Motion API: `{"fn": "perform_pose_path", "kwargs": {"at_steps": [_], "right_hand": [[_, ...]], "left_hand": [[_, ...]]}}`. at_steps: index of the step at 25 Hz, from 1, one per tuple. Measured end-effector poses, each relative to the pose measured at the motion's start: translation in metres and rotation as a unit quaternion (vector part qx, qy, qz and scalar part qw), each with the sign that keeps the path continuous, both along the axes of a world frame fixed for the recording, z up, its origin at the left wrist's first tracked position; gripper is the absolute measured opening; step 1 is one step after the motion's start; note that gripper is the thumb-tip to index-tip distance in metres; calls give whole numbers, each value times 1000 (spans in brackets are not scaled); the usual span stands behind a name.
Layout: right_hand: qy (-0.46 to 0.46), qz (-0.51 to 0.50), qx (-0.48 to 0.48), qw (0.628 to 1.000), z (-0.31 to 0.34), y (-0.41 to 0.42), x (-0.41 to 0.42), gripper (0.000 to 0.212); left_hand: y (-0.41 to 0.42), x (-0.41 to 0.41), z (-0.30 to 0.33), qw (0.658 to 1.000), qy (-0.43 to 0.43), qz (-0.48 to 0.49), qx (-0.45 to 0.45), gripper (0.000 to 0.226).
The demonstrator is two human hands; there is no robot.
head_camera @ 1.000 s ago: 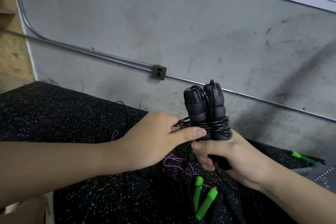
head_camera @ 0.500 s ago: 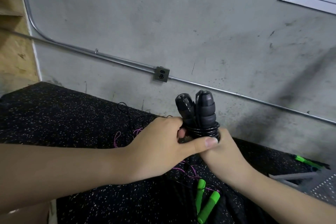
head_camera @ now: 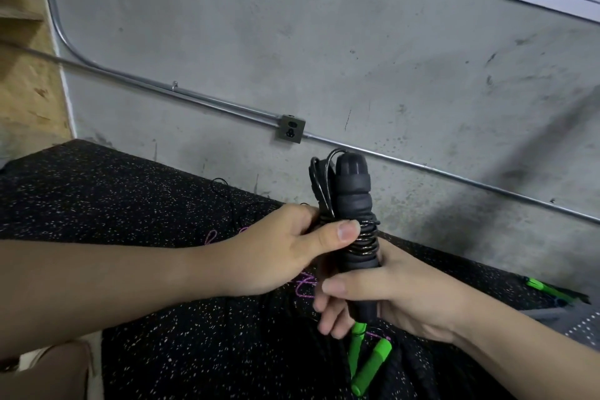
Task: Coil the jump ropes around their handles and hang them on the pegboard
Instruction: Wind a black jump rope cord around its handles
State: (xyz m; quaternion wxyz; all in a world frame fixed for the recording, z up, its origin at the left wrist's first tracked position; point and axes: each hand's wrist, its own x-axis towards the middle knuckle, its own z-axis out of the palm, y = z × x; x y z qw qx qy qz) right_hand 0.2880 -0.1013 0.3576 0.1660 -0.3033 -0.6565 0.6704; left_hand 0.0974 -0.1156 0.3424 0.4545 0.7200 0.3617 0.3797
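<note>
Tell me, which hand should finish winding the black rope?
Probably the left hand. Its thumb already presses on the cord coils around the black handles, so it can guide the cord. The right hand grips the handles' lower end, holding them upright and steady.

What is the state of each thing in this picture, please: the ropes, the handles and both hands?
Black jump rope: coiled around its two handles, held upright.
Left hand: grips the coil, thumb pressing on it.
Right hand: holds the handles' lower end.
Green handles: lying on the speckled mat, not coiled.
Purple rope: loose on the mat.
</note>
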Motion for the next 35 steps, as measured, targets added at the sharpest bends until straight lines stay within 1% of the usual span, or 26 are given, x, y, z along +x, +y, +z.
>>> {"fn": "perform_pose_path", "kwargs": {"at_steps": [1,2,4,6,7,9,10,11,12,15,20,23,25,27,28,29,30,31,32,33,35], "right_hand": [[-14,-16,6,1000,-1,1,1,17],[-22,-37,19,999,-1,1,1,17],[-33,-68,60,995,-3,1,2,19],[-46,-71,96,992,-6,1,4,27],[-55,-69,109,990,-7,1,5,32],[-74,-72,130,986,-8,3,9,39],[-78,-78,136,985,-8,4,9,36],[-76,-89,136,984,-8,6,10,29],[-78,-106,136,982,-8,7,10,28],[-81,-154,140,975,-10,13,10,34],[-76,-190,174,963,-12,15,8,23],[-71,-225,214,948,-21,12,0,16],[-86,-239,226,940,-27,9,-8,19],[-101,-205,198,953,-21,6,-10,22],[-101,-170,155,968,-14,6,-8,20],[-92,-132,88,983,-5,5,-3,16],[-73,-94,-1,993,3,5,1,13],[-44,-59,-88,993,9,4,4,13],[-8,-30,-149,988,11,3,8,18],[28,-10,-171,985,10,3,10,21],[65,7,-145,987,6,2,9,16]], "left_hand": [[-1,1,1,1000,10,4,4,26],[2,-1,-2,1000,25,13,6,30],[9,-8,-11,996,77,46,2,48],[12,-12,-20,989,127,72,-26,56],[13,-12,-22,985,144,86,-30,62],[13,-10,-23,981,150,120,-12,76],[13,-8,-23,980,142,135,15,75],[13,-6,-21,978,136,151,42,67],[12,-4,-19,975,135,163,72,61],[11,2,-15,967,140,172,127,60],[6,11,-9,959,168,180,139,51],[3,14,-8,947,201,214,130,56],[3,13,-9,946,211,212,124,53],[8,7,-13,959,189,180,111,53],[10,4,-14,969,163,157,93,58],[13,1,-15,979,134,135,73,65],[15,-2,-16,986,109,112,54,72],[14,-3,-16,992,88,83,44,73],[13,-3,-14,995,72,55,45,68],[11,-2,-12,996,62,37,54,60],[10,-3,-8,994,65,34,83,48]]}}
